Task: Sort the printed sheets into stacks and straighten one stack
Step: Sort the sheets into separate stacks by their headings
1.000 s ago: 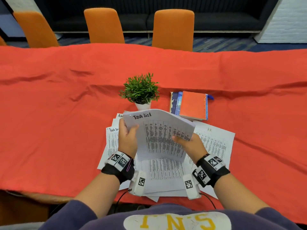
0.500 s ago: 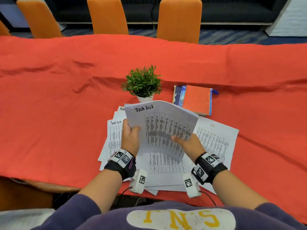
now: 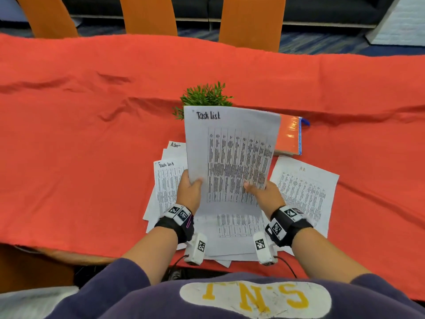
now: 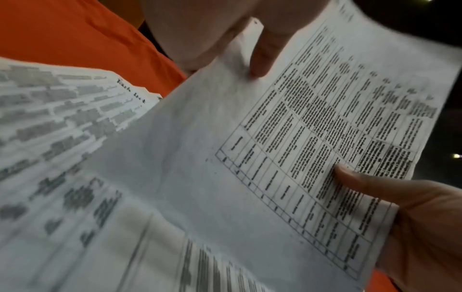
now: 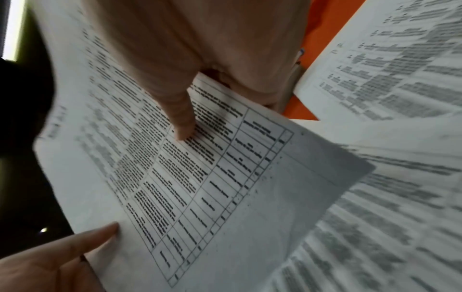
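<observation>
I hold a "Task list" sheet (image 3: pixel 230 153) upright above the table, its printed table facing me. My left hand (image 3: pixel 190 187) pinches its left edge, thumb on the front. My right hand (image 3: pixel 259 192) pinches its lower right edge, thumb (image 5: pixel 182 122) on the print. Below it, loose printed sheets (image 3: pixel 232 229) lie spread on the red tablecloth (image 3: pixel 80 146). Another "Task list" sheet (image 3: pixel 166 180) lies at the left, with an "Admin" sheet (image 3: pixel 174 149) behind it. A sheet marked "HR" (image 3: pixel 305 192) lies at the right. The left wrist view shows the held sheet (image 4: pixel 312 138) and both thumbs.
A small green potted plant (image 3: pixel 205 97) stands right behind the held sheet. An orange notebook (image 3: pixel 288 137) on other books lies to its right. Orange chairs (image 3: pixel 250 21) line the table's far side. The table's near edge (image 3: pixel 69 254) runs just before my body.
The held sheet has risen from a bent, tilted pose to upright and flat, now covering the plant's pot. My view has tipped down and nearer.
</observation>
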Tool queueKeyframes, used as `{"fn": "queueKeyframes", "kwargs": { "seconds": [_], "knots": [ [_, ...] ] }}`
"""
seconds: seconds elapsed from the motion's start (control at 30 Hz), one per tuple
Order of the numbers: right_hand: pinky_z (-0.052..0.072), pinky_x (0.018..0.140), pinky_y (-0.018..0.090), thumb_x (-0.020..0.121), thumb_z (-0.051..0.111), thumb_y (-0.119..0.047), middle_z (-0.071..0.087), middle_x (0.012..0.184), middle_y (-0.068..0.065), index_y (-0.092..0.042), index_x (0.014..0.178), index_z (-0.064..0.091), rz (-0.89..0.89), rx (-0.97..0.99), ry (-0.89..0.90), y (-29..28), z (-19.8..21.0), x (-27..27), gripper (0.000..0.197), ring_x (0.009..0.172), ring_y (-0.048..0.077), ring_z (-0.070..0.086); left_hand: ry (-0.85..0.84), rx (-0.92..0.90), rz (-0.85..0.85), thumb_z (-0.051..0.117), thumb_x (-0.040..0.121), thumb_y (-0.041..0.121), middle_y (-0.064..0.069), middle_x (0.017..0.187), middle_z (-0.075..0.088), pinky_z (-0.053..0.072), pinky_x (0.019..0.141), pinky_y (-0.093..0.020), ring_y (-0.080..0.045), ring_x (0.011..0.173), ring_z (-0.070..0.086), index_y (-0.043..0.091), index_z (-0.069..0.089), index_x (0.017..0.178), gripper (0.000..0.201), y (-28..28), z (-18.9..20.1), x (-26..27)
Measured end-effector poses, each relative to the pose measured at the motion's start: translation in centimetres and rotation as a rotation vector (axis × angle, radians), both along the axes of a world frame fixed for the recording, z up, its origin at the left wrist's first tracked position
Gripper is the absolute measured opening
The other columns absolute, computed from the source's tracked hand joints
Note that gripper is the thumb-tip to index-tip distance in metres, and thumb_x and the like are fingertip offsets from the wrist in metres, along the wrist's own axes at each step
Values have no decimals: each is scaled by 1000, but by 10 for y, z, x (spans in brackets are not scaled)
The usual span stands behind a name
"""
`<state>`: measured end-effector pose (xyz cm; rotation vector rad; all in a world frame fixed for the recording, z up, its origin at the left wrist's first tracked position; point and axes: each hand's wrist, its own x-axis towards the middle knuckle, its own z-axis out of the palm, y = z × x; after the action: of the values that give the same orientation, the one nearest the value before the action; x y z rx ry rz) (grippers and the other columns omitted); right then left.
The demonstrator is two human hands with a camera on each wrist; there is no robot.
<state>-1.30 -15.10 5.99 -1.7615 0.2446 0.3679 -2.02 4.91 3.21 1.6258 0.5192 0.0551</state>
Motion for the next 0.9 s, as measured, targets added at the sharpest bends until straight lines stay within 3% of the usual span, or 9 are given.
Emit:
{"fn": "queueKeyframes", "kwargs": {
  "seconds": [0.1, 0.23, 0.3, 0.43, 0.53, 0.67, 0.8, 0.9],
  "knots": [
    [37, 103, 32, 86, 69, -25, 59, 127, -4, -12, 131, 52, -15, 51, -20, 30, 1, 8, 50, 121, 16, 53, -12, 56, -4, 49, 93, 4, 1, 109, 65, 48, 88, -30, -18, 100, 62, 16, 55, 118, 28, 37, 6, 11],
    [49, 95, 36, 84, 71, -27, 69, 113, -3, -22, 111, 63, 77, 38, 14, 91, -9, 19, 28, 104, 16, 65, 30, 179, 13, 50, 93, 2, -4, 106, 61, 41, 83, -27, -21, 97, 57, 6, 55, 117, 25, 107, 14, 21],
    [51, 89, 31, 86, 69, -28, 69, 112, -4, -26, 108, 62, 152, 41, -2, 127, -10, 20, 23, 100, 12, 65, 76, 210, 13, 51, 92, 1, -7, 107, 61, 41, 83, -28, -23, 98, 57, 4, 55, 116, 25, 148, 10, 23],
    [52, 91, 33, 88, 66, -30, 68, 115, -3, -20, 113, 64, 264, 25, 22, 196, -29, 22, 28, 101, 14, 66, 208, 230, 15, 53, 87, 0, -10, 111, 62, 45, 85, -34, -26, 100, 58, 6, 56, 116, 29, 231, -7, 23],
    [50, 66, 19, 90, 64, -28, 68, 101, -3, -19, 103, 64, 348, -47, 47, 247, -47, 23, 16, 80, 7, 63, 309, 282, 41, 51, 86, -1, -11, 112, 60, 41, 83, -33, -24, 97, 55, 2, 56, 119, 33, 287, -20, 15],
    [39, 50, 21, 90, 63, -30, 53, 72, -2, -15, 82, 51, 440, -218, 151, 303, -76, 26, 21, 56, 9, 50, 417, 326, 98, 50, 85, -4, -21, 115, 61, 42, 80, -36, -27, 93, 54, -3, 56, 116, 32, 349, -47, 1],
    [54, 49, 28, 90, 64, -15, 60, 72, 6, -12, 97, 51, 403, -155, 359, 336, -102, 22, 15, 47, 15, 57, 519, 367, 130, 47, 85, -5, -25, 117, 60, 46, 89, -41, -36, 104, 58, -4, 54, 117, 33, 388, -70, -10],
    [51, 47, 25, 91, 59, -4, 61, 68, 5, -11, 94, 52, 379, -134, 372, 345, -110, 16, 10, 47, 14, 58, 573, 391, 112, 45, 87, -5, -25, 120, 59, 46, 90, -42, -39, 109, 57, -5, 52, 121, 35, 397, -81, -13]
  ]
}}
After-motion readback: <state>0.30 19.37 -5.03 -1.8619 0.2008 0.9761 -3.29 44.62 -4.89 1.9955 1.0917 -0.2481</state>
